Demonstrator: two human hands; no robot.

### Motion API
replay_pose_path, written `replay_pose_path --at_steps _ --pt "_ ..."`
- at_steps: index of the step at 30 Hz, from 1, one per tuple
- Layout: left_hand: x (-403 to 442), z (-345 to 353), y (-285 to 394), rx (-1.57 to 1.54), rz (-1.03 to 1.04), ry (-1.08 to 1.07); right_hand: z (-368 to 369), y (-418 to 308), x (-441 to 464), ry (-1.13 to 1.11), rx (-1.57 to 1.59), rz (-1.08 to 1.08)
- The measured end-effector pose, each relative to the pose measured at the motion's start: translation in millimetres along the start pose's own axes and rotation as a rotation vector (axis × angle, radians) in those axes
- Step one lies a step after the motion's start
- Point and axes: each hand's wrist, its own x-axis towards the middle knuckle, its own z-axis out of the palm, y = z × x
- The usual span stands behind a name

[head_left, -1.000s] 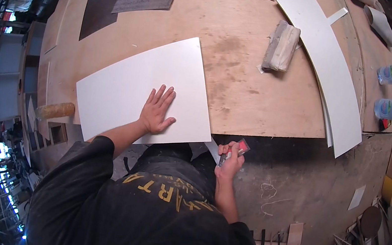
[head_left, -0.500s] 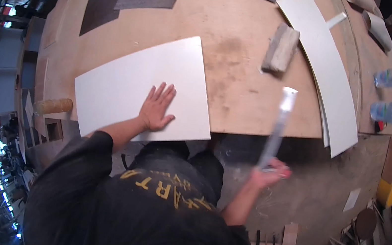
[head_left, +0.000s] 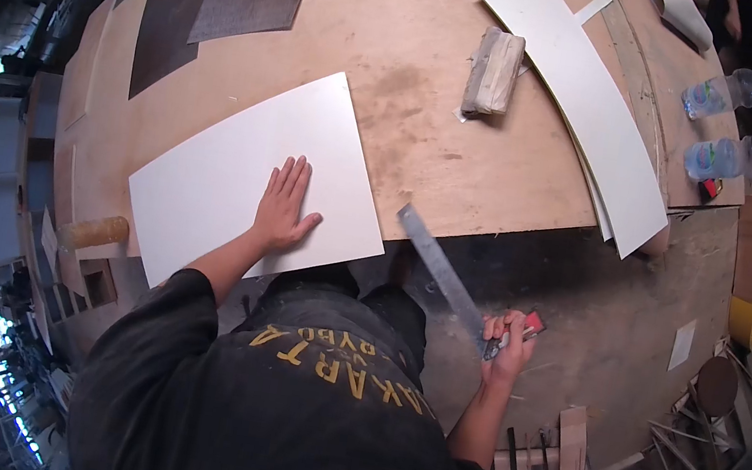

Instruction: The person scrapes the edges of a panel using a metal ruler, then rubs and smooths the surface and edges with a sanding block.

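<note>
Strip (head_left: 443,269), probably metal, is slanting from right hand (head_left: 509,342), closed around it, toward white sheet (head_left: 212,173), where left hand (head_left: 280,212) is lying open, gripping nothing.

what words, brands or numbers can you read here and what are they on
"AKARTA": yellow capitals on the dark shirt; any letter before them is unclear.
Smaller yellow lettering beside it: too unclear to read for certain.
Labels on the upper bottle and lower bottle: too small.
Metal strip in the right hand: no legible numbers.
</note>
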Motion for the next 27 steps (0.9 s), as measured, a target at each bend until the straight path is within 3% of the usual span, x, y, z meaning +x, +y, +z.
replay_pose_path --at_steps 3,9,13,20,27 --pt "5.9 4.7 15.3 -0.019 -0.027 0.038 -0.5 7.9 -9.2 -0.01 -0.04 0.085" --pt "-7.4 -2.8 41.8 0.003 0.138 -0.155 -14.6 14.6 -12.8 0.042 0.015 0.122" --pt "-3.4 2.4 24.5 0.089 -0.063 -0.05 -28.0 4.5 -17.1 0.056 0.017 0.109" --pt "-2.2 17.6 34.1 0.055 -0.129 0.057 -28.2 19.2 -28.2 0.015 0.044 0.165" --pt "-11.3 6.4 32.7 -0.007 0.084 -0.068 -33.3 27.4 -30.1 0.024 0.129 0.182"
